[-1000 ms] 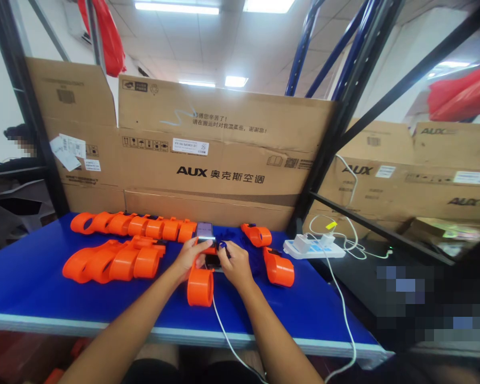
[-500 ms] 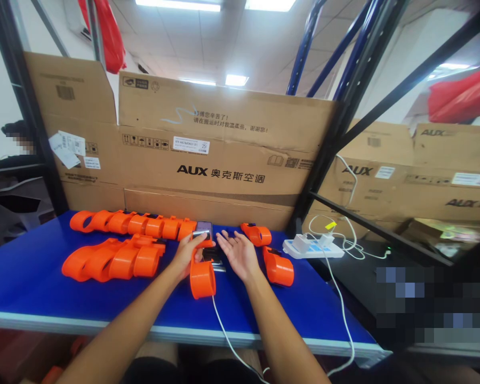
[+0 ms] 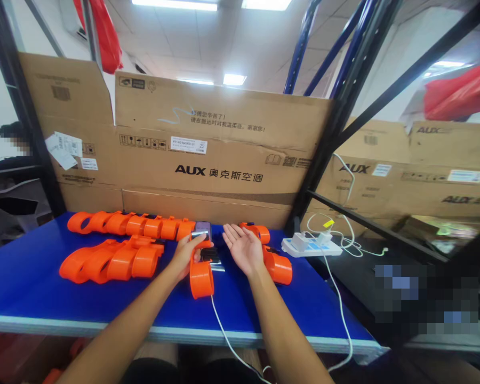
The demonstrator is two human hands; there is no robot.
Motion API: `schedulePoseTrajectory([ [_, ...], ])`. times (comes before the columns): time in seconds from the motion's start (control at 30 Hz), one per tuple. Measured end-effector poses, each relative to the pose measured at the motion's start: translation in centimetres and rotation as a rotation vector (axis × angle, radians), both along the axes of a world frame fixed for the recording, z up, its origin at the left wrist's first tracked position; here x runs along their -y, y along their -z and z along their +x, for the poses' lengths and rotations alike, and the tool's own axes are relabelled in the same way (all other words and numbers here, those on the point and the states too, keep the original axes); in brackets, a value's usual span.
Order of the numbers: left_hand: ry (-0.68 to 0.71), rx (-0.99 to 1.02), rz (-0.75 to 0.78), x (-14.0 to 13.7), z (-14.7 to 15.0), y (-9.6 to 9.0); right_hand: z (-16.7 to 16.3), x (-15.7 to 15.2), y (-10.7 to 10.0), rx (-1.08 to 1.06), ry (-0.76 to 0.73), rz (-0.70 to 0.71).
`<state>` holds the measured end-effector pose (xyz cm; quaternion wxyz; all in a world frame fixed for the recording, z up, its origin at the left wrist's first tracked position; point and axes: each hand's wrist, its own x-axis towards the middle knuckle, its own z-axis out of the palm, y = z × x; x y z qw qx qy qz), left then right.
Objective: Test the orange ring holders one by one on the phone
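My left hand [image 3: 185, 255] is closed around the handle of an orange plastic tape dispenser [image 3: 202, 278], whose wide ring hangs down toward me. A black part of it points right, and a short shiny metal piece shows above my thumb. Palm up, my right hand [image 3: 243, 248] is open a little to the right, with nothing in it. Two more orange dispensers lie beyond and beside it, the nearer being one dispenser [image 3: 279, 266] partly hidden by my wrist. Behind my left hand is a phone [image 3: 204, 228]. Thin silvery strips [image 3: 218, 266] lie between my hands.
Two rows of orange dispensers, a back row [image 3: 136, 226] and a front row [image 3: 120, 262], line the left of the blue tabletop [image 3: 116, 304]. A white power strip [image 3: 312, 246] with chargers sits at right. A white cable [image 3: 226, 333] crosses the front edge. Cardboard [image 3: 220, 149] stands behind.
My right hand has moved slightly right, away from the held tape dispenser, and its palm has turned further up. My left hand keeps its hold. The view has shifted a little.
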<state>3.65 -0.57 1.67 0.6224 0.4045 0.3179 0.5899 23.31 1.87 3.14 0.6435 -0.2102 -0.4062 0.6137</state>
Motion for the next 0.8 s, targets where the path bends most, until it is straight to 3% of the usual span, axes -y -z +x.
schedulePoseTrajectory([
  [0.1, -0.034, -0.036, -0.014, -0.2, 0.1, 0.3, -1.3, 0.9, 0.2, 0.288, 0.152, 0.084],
  [0.23, -0.042, -0.048, -0.011, -0.5, 0.0, 0.7, -3.0, 2.2, 0.8, 0.808, 0.327, 0.379],
  [0.3, -0.032, -0.051, -0.009, -0.6, 0.0, 0.8, -3.5, 2.6, 0.9, 0.926, 0.325, 0.523],
  [0.4, -0.022, -0.077, -0.008, -0.5, 0.0, 0.8, -3.6, 2.9, 0.9, 0.984, 0.365, 0.628],
  [0.6, -0.049, -0.029, -0.009, -0.4, -0.4, 0.4, -3.0, 2.5, 1.1, 1.0, 0.483, 0.569],
  [0.8, 0.006, 0.365, -0.05, -1.1, -2.5, -1.0, -2.4, 2.2, 1.5, 1.039, 0.655, 0.456],
])
